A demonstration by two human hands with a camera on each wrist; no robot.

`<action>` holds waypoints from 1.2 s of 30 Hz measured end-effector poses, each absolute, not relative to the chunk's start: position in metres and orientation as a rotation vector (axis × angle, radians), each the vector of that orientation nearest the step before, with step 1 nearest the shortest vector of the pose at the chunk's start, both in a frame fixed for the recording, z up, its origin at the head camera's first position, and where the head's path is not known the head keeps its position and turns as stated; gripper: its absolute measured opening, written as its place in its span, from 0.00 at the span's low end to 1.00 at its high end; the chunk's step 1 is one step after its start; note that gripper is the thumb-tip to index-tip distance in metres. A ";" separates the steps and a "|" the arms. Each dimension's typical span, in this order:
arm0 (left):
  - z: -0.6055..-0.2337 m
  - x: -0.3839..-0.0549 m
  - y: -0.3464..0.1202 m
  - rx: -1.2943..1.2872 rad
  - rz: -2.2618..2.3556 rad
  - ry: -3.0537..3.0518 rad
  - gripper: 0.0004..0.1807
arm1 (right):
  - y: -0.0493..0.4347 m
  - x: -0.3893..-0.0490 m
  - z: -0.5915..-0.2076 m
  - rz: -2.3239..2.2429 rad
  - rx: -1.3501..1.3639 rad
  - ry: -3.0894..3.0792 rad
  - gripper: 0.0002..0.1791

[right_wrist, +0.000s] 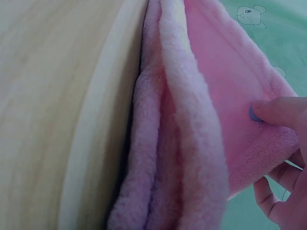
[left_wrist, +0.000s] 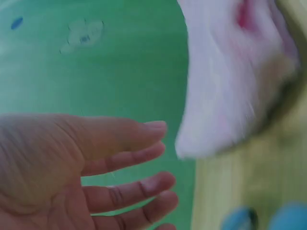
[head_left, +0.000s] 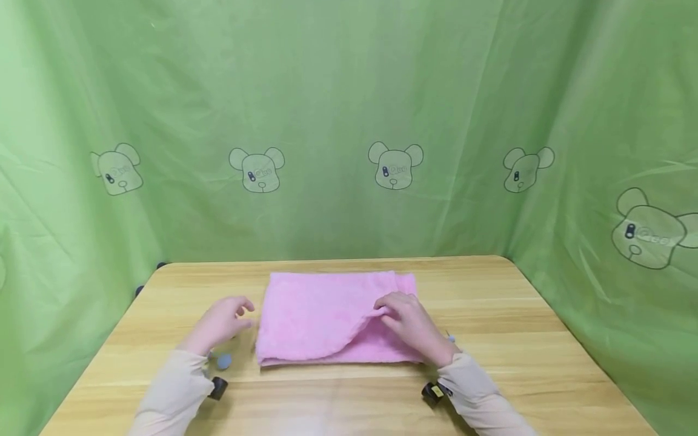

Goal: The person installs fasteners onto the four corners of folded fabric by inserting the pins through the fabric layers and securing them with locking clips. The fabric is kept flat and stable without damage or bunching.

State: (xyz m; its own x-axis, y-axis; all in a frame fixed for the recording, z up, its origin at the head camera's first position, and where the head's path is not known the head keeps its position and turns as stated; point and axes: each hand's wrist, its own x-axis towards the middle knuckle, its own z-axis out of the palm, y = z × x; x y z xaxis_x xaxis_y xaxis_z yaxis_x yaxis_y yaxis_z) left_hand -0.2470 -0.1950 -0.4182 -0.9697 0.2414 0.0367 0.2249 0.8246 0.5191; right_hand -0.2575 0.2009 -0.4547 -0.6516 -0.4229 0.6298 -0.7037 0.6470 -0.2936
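A fluffy pink towel (head_left: 316, 315) lies folded in layers on the wooden table. My right hand (head_left: 409, 321) pinches its near right corner and lifts the upper layer, so the flap is raised and turned back. In the right wrist view the thumb presses on the flap's inner face (right_wrist: 225, 81), with a small blue spot (right_wrist: 254, 113) at the thumb tip; the other fingers are behind the corner. My left hand (head_left: 226, 318) hovers just left of the towel, fingers loosely bent and holding nothing. The towel's left end (left_wrist: 220, 105) is beyond its fingertips in the left wrist view.
Small round blue things sit near the left wrist (head_left: 224, 361) and by the right wrist (head_left: 451, 339). A black wrist camera (head_left: 218, 388) hangs under the left sleeve. Green curtains (head_left: 338, 121) with bear prints surround the wooden table (head_left: 491, 290) at the back and sides.
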 end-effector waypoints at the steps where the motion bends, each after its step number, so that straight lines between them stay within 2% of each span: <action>1: -0.420 -0.248 -0.200 0.355 0.812 2.965 0.16 | 0.201 -0.257 -0.455 0.720 0.877 -2.349 0.11; 9: -0.436 -0.252 -0.219 0.194 0.705 2.893 0.19 | 0.202 -0.257 -0.455 0.716 0.886 -2.373 0.11; 25: -0.445 -0.252 -0.222 0.138 0.714 2.900 0.09 | 0.200 -0.256 -0.451 0.681 0.897 -2.368 0.12; 36: -0.429 -0.249 -0.208 0.163 0.809 2.951 0.14 | 0.201 -0.254 -0.451 0.695 0.877 -2.396 0.12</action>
